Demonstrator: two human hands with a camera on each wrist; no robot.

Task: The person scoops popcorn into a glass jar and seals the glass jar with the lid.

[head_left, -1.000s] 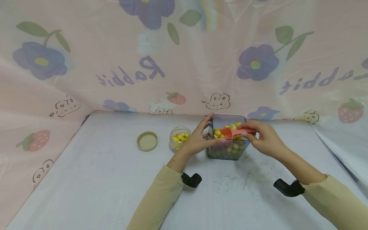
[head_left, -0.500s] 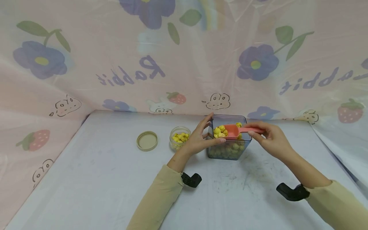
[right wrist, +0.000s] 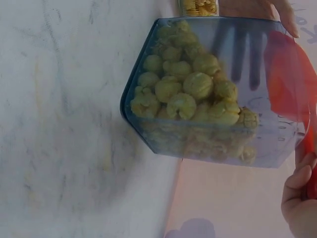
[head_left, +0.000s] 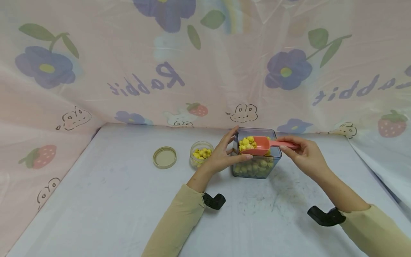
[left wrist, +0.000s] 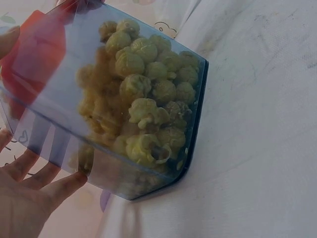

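A clear bluish bin (head_left: 253, 172) holds yellow popcorn (left wrist: 143, 106), which shows through its walls in both wrist views. My left hand (head_left: 221, 155) grips the bin's left side, thumb along the near rim and fingers spread on the side wall. With my right hand (head_left: 303, 155) I pinch the handle of a pink scoop (head_left: 263, 145) at the right rim. The scoop lies level within the bin's mouth, several popcorn pieces (head_left: 247, 143) in its bowl. In the right wrist view the scoop (right wrist: 287, 74) appears red through the wall.
A small glass jar (head_left: 192, 162) with popcorn in it stands just left of my left hand. Farther left a round beige lid (head_left: 164, 157) lies on the white table (head_left: 106, 200). A printed curtain (head_left: 218, 71) hangs behind the table's far edge.
The scoop has come up from among the popcorn, its bowl now loaded and level near the rim. My right hand has shifted slightly right with it; my left hand has stayed on the bin.
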